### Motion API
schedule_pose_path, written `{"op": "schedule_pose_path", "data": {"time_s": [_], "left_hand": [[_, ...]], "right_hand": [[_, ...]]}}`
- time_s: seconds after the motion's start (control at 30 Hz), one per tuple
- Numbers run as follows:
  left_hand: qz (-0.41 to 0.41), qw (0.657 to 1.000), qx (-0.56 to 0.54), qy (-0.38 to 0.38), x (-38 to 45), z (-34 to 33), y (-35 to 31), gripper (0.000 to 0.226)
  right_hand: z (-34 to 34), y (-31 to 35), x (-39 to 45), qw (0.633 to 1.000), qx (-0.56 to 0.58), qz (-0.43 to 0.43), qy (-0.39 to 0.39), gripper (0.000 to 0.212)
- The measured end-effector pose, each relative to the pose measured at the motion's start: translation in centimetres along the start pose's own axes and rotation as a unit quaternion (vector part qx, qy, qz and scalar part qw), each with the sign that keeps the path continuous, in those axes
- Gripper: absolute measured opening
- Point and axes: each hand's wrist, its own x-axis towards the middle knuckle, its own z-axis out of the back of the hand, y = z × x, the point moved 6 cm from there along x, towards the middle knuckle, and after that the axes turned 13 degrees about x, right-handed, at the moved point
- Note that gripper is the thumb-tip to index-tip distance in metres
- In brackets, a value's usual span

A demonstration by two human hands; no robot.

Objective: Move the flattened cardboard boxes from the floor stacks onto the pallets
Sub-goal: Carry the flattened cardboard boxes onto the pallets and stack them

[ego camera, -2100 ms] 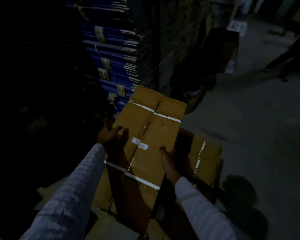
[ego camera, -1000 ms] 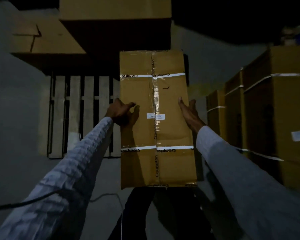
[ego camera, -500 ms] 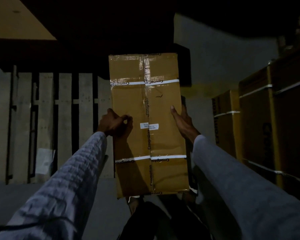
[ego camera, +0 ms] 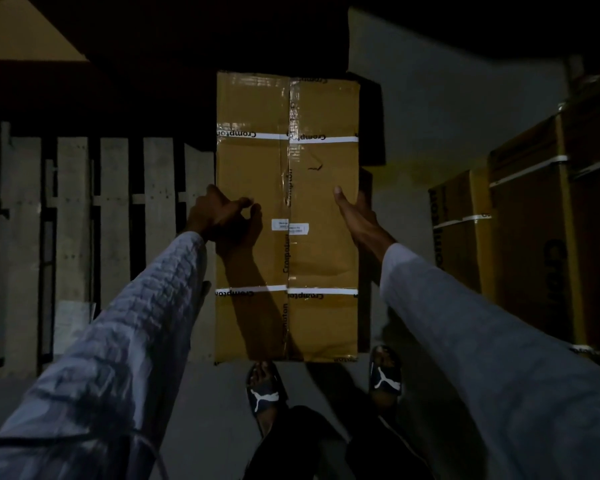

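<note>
A long brown cardboard box (ego camera: pixel 312 109) with two white straps and a small white label is held out in front of me, above the floor. My left hand (ego camera: pixel 219 213) grips its left edge near the middle. On the opposite side my right hand (ego camera: pixel 357 216) presses against the right edge. A wooden slatted pallet (ego camera: pixel 73 237) lies on the floor to the left, its right edge running under the box's left side. Whether the box touches the pallet is hidden.
Strapped brown cartons (ego camera: pixel 520 237) stand stacked at the right. A larger carton (ego camera: pixel 25 26) shows at the top left, with deep shadow beside it. My feet in dark slides (ego camera: pixel 264 393) stand on the grey floor (ego camera: pixel 430 98) just below the box.
I turned from the floor stack with the box and carried it to the pallet. Over the last second the pallet and cartons have come closer and the box sits lower over the pallet edge.
</note>
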Motion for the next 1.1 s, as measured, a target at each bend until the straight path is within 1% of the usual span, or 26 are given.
{"op": "schedule_pose_path", "data": {"time_s": [0.07, 0.13, 0.2, 0.33, 0.43, 0.53, 0.6, 0.67, 0.7, 0.73, 0.8, 0.9, 0.97, 1.03, 1.07, 1.1], "left_hand": [[0.007, 1.000, 0.009, 0.000, 0.3, -0.3, 0.4, 0.107], [0.016, 1.000, 0.010, -0.004, 0.8, -0.6, 0.9, 0.115], [0.016, 1.000, 0.008, -0.007, 1.6, -1.0, 1.2, 0.117], [0.007, 1.000, -0.016, -0.003, 2.6, -1.2, 1.2, 0.112], [0.012, 0.999, -0.039, -0.004, 3.2, -1.6, 1.3, 0.115], [0.017, 0.999, -0.040, -0.010, 3.2, -1.7, 1.2, 0.110], [0.013, 0.999, -0.033, -0.021, 2.7, -1.4, 0.8, 0.105], [0.008, 0.999, -0.033, -0.020, 3.1, -1.5, 0.7, 0.103], [0.005, 0.999, -0.036, -0.019, 3.4, -1.5, 0.7, 0.101], [0.007, 0.999, -0.039, -0.018, 3.8, -1.5, 0.9, 0.105], [0.011, 0.999, -0.048, -0.008, 4.1, -1.6, 0.9, 0.120], [0.036, 0.998, -0.044, 0.010, 2.9, -1.6, 0.0, 0.116], [0.010, 1.000, -0.023, -0.014, 1.4, -0.1, -1.6, 0.120], [-0.056, 0.997, -0.037, -0.039, -1.0, 2.4, -4.3, 0.123], [-0.085, 0.994, -0.054, -0.040, -2.5, 3.7, -5.8, 0.115], [-0.104, 0.991, -0.070, -0.039, -4.2, 4.9, -7.3, 0.103]], "right_hand": [[-0.3, 0.2, 0.2, 1.000, 0.001, 0.005, 0.010, 0.070], [-0.6, 0.2, 0.5, 1.000, -0.002, 0.013, 0.015, 0.070], [-0.7, -0.1, 1.1, 1.000, -0.008, 0.013, 0.012, 0.079], [-1.2, -0.5, 2.4, 1.000, -0.001, -0.003, 0.006, 0.093], [-1.4, -1.1, 4.0, 1.000, 0.003, -0.009, 0.001, 0.112], [-1.5, -1.5, 5.0, 1.000, 0.014, -0.001, 0.001, 0.100], [-1.1, -2.0, 6.2, 1.000, 0.024, 0.001, -0.012, 0.105], [-0.7, -3.7, 8.6, 1.000, 0.029, 0.001, -0.006, 0.112], [-0.6, -4.3, 9.4, 1.000, 0.026, 0.001, 0.000, 0.112], [-0.6, -4.6, 9.9, 1.000, 0.020, 0.000, 0.002, 0.111], [-0.7, -4.1, 9.7, 1.000, 0.015, 0.007, -0.001, 0.111], [-1.1, -2.4, 7.4, 0.999, -0.009, 0.026, -0.020, 0.112], [-2.0, 0.7, 3.8, 0.997, -0.054, 0.054, -0.026, 0.102], [-2.2, 3.3, 0.9, 0.993, -0.086, 0.075, -0.032, 0.093], [-1.9, 4.9, -0.5, 0.990, -0.099, 0.090, -0.033, 0.093], [-1.6, 6.0, -1.6, 0.988, -0.107, 0.102, -0.035, 0.096]]}}
